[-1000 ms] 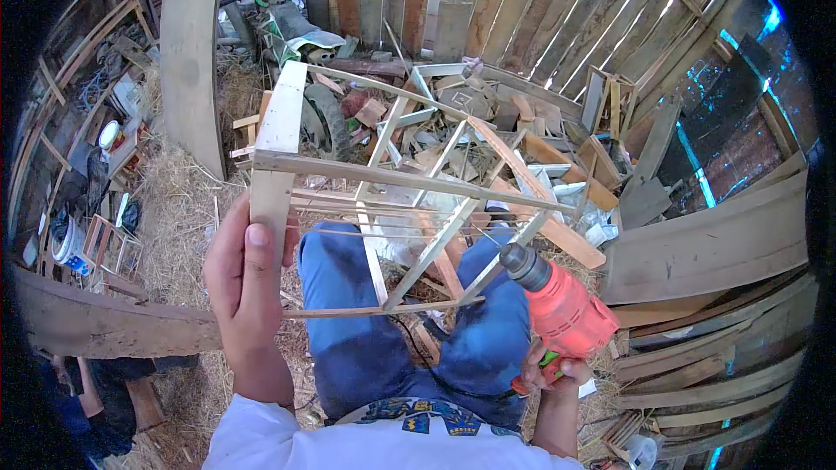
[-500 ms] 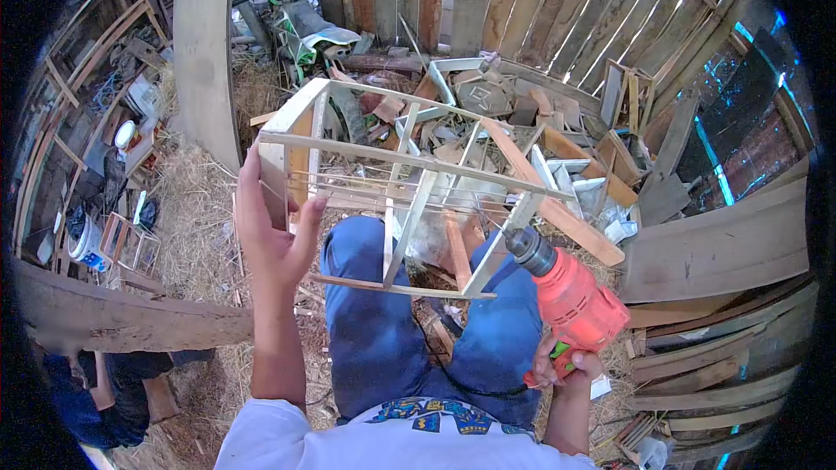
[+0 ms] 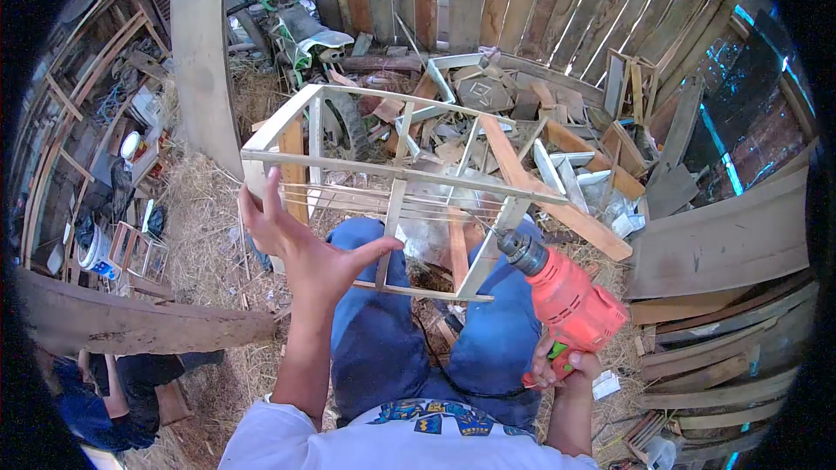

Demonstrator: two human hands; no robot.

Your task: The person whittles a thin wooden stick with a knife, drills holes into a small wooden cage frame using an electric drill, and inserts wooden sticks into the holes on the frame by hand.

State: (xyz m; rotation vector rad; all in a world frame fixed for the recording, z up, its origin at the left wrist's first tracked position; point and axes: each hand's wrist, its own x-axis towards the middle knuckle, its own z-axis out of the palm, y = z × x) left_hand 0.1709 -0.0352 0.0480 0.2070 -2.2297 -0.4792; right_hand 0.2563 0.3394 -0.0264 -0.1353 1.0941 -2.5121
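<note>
A light wooden slatted frame, box-shaped with thin rods along its side, rests over the knees. My left hand is at its left end, fingers spread and thumb stretched out to the right; the fingertips appear to touch the end piece. My right hand grips the handle of a red power drill. The drill points up and left, its bit close to the right end upright of the frame. Whether the bit touches the wood I cannot tell.
Scrap wood is piled beyond the frame, beside a green-framed bike. A horizontal plank juts in at left, with another person's dark clothing below it. A white bucket stands farther left. Straw covers the ground.
My left hand has shifted right and its thumb has swung outward from the frame's end. The frame has moved slightly left and down at that end. My right hand still holds the drill.
</note>
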